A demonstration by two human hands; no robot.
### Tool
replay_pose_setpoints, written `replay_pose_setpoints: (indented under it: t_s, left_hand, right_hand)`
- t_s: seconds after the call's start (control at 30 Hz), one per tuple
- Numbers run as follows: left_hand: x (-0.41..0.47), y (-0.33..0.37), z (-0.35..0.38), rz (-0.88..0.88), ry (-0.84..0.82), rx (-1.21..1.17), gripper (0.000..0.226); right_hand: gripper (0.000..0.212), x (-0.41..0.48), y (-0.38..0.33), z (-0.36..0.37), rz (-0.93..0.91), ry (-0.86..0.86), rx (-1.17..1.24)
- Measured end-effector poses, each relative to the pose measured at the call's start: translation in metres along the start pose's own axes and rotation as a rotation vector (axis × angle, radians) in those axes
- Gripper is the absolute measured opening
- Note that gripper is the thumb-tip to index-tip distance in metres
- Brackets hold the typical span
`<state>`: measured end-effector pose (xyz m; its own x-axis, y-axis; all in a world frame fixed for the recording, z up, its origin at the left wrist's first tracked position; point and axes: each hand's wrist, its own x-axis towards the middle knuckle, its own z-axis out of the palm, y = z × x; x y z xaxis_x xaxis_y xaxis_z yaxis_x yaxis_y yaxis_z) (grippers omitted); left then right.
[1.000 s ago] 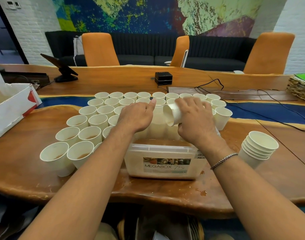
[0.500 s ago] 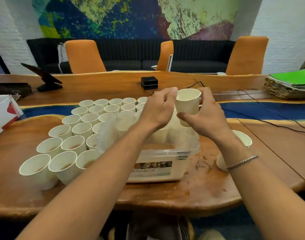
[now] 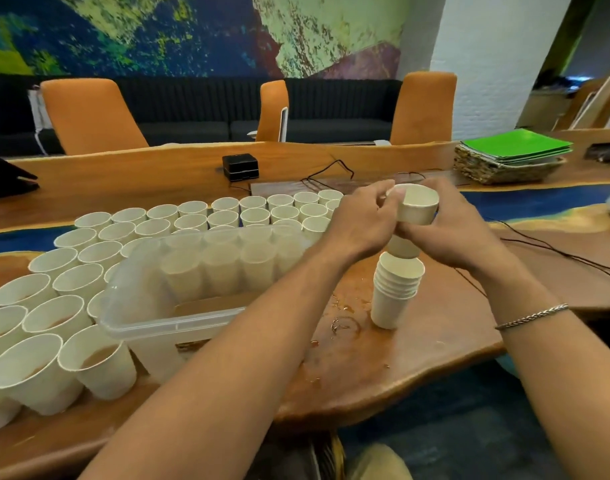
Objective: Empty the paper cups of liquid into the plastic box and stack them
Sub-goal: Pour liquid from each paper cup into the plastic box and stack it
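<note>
An upright white paper cup (image 3: 416, 207) hangs just above a stack of empty cups (image 3: 395, 292) on the wooden table. My right hand (image 3: 459, 230) grips the cup from the right, and my left hand (image 3: 362, 223) pinches its left rim with thumb and fingers. The cup's base sits right over the stack's top opening. To the left stands the clear plastic box (image 3: 151, 327) with brown liquid at its bottom. Several cups holding brown liquid (image 3: 95, 362) crowd the table left of and behind the box.
Drops and a ring of spilled liquid (image 3: 345, 323) lie between box and stack. Black cables (image 3: 556, 251) run across the table to the right. A small black device (image 3: 240, 166) and a basket with green folders (image 3: 511, 157) sit farther back.
Both hands have carried the cup from over the box rightward to above the stack. The cup went from tipped on its side to upright. My head turned to the right.
</note>
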<state>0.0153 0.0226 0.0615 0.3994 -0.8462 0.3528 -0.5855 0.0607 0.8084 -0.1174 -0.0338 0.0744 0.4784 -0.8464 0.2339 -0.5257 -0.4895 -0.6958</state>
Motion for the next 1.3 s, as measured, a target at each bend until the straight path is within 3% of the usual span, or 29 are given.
replay_pose_setpoints:
  t_s: [0.1, 0.23, 0.37, 0.5, 0.6, 0.7, 0.8, 1.0, 1.2, 1.3]
  left_hand:
    - [0.001, -0.009, 0.009, -0.021, -0.033, 0.031, 0.043]
    - [0.003, -0.023, 0.01, -0.038, -0.115, 0.111, 0.039]
    - [0.016, -0.021, -0.003, -0.055, -0.057, 0.143, 0.042]
    - [0.035, -0.024, -0.011, -0.16, -0.16, 0.119, 0.05]
    - [0.041, -0.031, -0.004, -0.181, -0.277, 0.185, 0.051]
    - [0.044, -0.032, -0.001, -0.152, -0.255, 0.202, 0.049]
    - [0.045, -0.03, -0.001, -0.16, -0.225, 0.194, 0.048]
    - [0.055, -0.043, -0.007, -0.194, -0.185, 0.195, 0.05]
    - [0.095, -0.074, -0.018, -0.263, -0.09, 0.387, 0.025]
    - [0.119, -0.09, -0.015, -0.32, -0.062, 0.551, 0.019]
  right_hand:
    - [0.069, -0.001, 0.009, 0.005, 0.045, -0.022, 0.02]
    - [0.097, 0.0, 0.017, 0.009, 0.111, -0.143, 0.062]
    - [0.103, 0.014, 0.016, 0.004, 0.142, -0.225, 0.05]
    - [0.074, 0.025, 0.015, 0.003, 0.117, -0.409, -0.122]
    - [0.051, 0.03, 0.022, 0.009, 0.072, -0.381, -0.255]
    - [0.033, 0.031, 0.029, 0.011, 0.058, -0.329, -0.201]
    - [0.034, 0.026, 0.033, 0.005, 0.072, -0.339, -0.162]
    - [0.055, 0.025, 0.022, -0.017, 0.093, -0.398, -0.079]
    - [0.022, 0.092, 0.007, 0.015, 0.11, -0.292, -0.008]
    - [0.037, 0.139, 0.011, 0.048, 0.192, -0.316, -0.098]
